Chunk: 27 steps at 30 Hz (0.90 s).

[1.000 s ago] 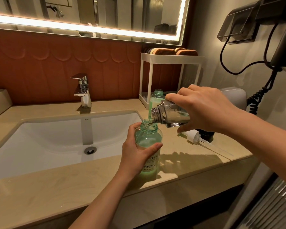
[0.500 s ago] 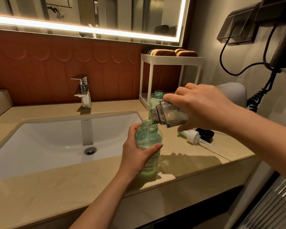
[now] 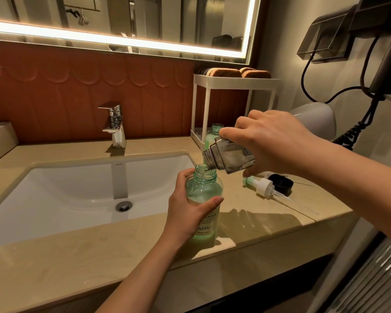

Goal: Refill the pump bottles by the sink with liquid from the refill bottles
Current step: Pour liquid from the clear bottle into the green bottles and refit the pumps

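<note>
The left hand [image 3: 185, 213] comes in from the lower edge, forearm slanting up and to the right. Its grip wraps the upper body of a green pump bottle [image 3: 204, 197], thumb across the front and fingers round the back. This bottle stands upright on the beige, stone-look surface [image 3: 99, 251] just right of the sink [image 3: 77, 184], near the sink's front right corner. It is round-bodied translucent plastic with a threaded, uncapped neck and a white label, and it shows pale green at its base.

The right hand [image 3: 273, 143] enters from the right with the wrist bent downward, its grip closed over the body of a refill bottle [image 3: 228, 158]. That bottle is smoky clear plastic with angular shoulders and a ribbed neck. It is tipped almost level, neck lowest, with its mouth right at the green bottle's opening. I cannot tell whether the rims touch. A little clear liquid shows inside it.

There are two green bottles. The second green bottle [image 3: 212, 136] stands uncapped farther right of the sink, partly behind the refill bottle, at the foot of a white rack [image 3: 235, 81]. One white pump head [image 3: 263, 186] with a clear dip tube lies on its side right of the sink, and one black round cap [image 3: 281, 182] sits just beside it. One chrome faucet [image 3: 115, 127] stands behind the sink. Two brown pads [image 3: 226, 72] rest on the rack's top shelf.
</note>
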Available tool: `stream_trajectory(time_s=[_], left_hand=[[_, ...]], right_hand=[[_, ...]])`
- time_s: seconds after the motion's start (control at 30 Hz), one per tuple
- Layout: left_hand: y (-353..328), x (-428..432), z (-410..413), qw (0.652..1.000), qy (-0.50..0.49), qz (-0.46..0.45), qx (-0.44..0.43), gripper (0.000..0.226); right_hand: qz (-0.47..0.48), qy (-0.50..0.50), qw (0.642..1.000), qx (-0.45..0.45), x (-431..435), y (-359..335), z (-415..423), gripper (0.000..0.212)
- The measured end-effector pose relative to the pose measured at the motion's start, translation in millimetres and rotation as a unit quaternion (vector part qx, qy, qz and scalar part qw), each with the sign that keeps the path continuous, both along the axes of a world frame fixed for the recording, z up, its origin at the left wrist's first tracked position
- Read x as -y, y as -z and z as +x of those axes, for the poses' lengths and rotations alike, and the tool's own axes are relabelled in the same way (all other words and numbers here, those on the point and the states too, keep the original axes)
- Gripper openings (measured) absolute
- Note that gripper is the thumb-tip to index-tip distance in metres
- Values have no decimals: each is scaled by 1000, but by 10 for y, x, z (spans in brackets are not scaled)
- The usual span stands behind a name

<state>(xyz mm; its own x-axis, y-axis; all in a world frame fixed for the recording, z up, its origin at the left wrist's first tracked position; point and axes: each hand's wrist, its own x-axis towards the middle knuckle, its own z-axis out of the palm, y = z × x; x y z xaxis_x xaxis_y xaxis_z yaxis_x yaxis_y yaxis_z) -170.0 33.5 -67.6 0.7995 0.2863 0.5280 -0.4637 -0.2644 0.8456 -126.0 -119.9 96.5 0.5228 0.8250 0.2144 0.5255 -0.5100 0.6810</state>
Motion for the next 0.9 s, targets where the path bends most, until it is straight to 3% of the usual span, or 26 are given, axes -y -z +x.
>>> stream_trajectory(time_s=[0.37, 0.73, 0.9], left_hand=[[-4, 1, -4, 1000, 0, -2, -4, 63], [14, 2, 19, 1000, -8, 0, -9, 58], [8, 6, 19, 1000, -10, 0, -6, 57]], right_hand=[[-40, -30, 997, 50, -97, -74, -62, 86], [-82, -46, 987, 128, -217, -111, -159, 55], [-83, -47, 987, 131, -230, -94, -181, 53]])
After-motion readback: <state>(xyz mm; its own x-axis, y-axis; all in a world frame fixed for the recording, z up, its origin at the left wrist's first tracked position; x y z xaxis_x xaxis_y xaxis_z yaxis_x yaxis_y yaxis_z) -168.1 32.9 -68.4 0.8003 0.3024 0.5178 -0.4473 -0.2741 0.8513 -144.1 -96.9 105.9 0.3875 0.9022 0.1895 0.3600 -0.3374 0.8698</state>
